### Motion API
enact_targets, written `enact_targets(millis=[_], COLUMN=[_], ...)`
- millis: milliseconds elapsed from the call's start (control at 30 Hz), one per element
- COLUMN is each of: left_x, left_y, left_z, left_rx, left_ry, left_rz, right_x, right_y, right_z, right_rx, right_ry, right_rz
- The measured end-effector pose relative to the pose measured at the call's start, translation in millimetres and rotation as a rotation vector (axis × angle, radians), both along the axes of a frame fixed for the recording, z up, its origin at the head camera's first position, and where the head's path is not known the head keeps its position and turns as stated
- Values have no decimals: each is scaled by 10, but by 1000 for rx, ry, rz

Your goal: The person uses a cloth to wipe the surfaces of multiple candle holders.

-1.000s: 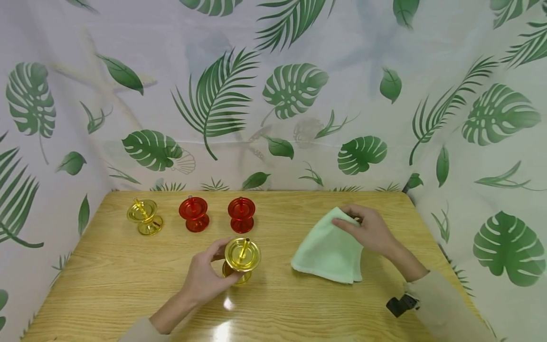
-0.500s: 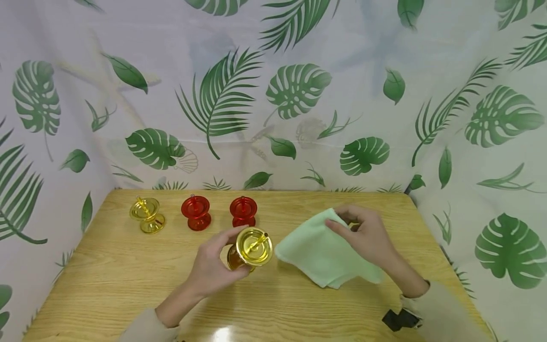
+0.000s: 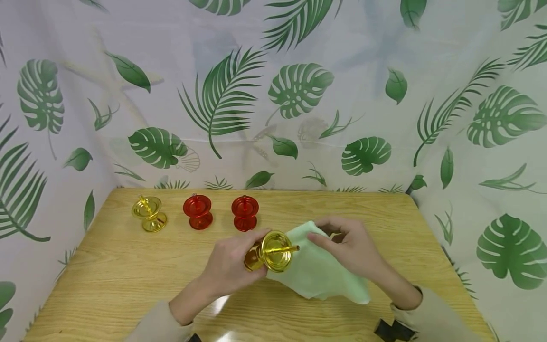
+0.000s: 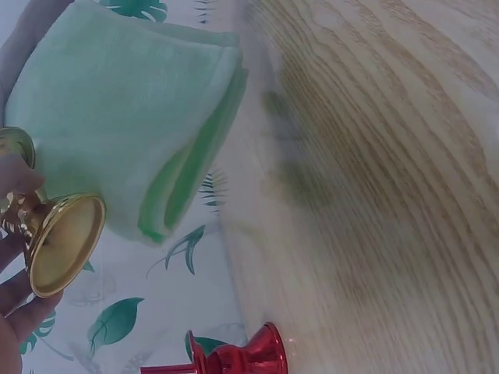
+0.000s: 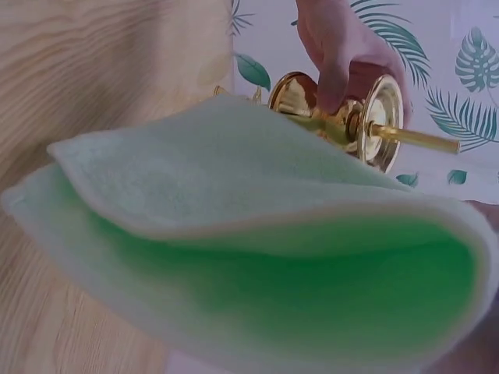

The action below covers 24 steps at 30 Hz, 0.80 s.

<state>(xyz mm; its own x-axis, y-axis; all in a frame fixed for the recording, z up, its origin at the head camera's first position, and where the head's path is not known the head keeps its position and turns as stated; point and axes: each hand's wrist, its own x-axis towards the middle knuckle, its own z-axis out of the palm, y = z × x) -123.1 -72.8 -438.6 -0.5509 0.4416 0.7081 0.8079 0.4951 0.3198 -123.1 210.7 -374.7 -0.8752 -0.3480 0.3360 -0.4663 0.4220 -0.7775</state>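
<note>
My left hand (image 3: 228, 263) grips a shiny gold candle holder (image 3: 278, 260) by its waist, lifted off the table. Its dish, with a thin post in the middle, tips to the right; the flared base (image 4: 69, 245) shows in the left wrist view. A folded pale green cloth (image 3: 318, 273) hangs from my right hand (image 3: 352, 247), pinched near its top edge between thumb and fingers. The cloth is just behind and right of the dish; I cannot tell whether they touch. In the right wrist view the cloth (image 5: 234, 164) partly covers the candle holder (image 5: 382, 128).
At the back left of the wooden table (image 3: 128, 285) stand another gold candle holder (image 3: 149, 213) and two red ones, a left one (image 3: 198, 211) and a right one (image 3: 245, 212). A leaf-patterned sheet (image 3: 239, 166) hangs behind and at the sides.
My left hand has lifted the gold candle holder, tilted it rightward and carried it right. My right hand has brought the cloth left, towards it.
</note>
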Motion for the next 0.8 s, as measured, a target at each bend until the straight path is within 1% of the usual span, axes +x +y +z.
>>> enact_targets(millis=[167,300,433,533,600,633,667,733,800], left_x=[8,6,6,15,23,26,30,37,47], left_y=[20,39,63,81,90,94,96,95,87], left_z=[49,75,85,89,93,97,99,109,130], left_rx=[-73,-124,-172,-203,-217,-224,-224,-231,-241], left_ry=[50,108,169,199,204,206,205,197,179], left_rz=[23,34,50,73,84,88,88,87,79], right_x=[20,14,6,11,24,39,61,118,179], right_y=[-60,-109,-179,-243,-286,-308,-330,-370,-405], right_z=[18,46,80,88,77,70,62,37,11], right_rx=[7,15,14,17,30,32,36,48,62], right_ry=[-63,-165,-270,-311,-300,-283,-246,-137,8], right_rz=[6,-3,20,43,41,39,38,43,68])
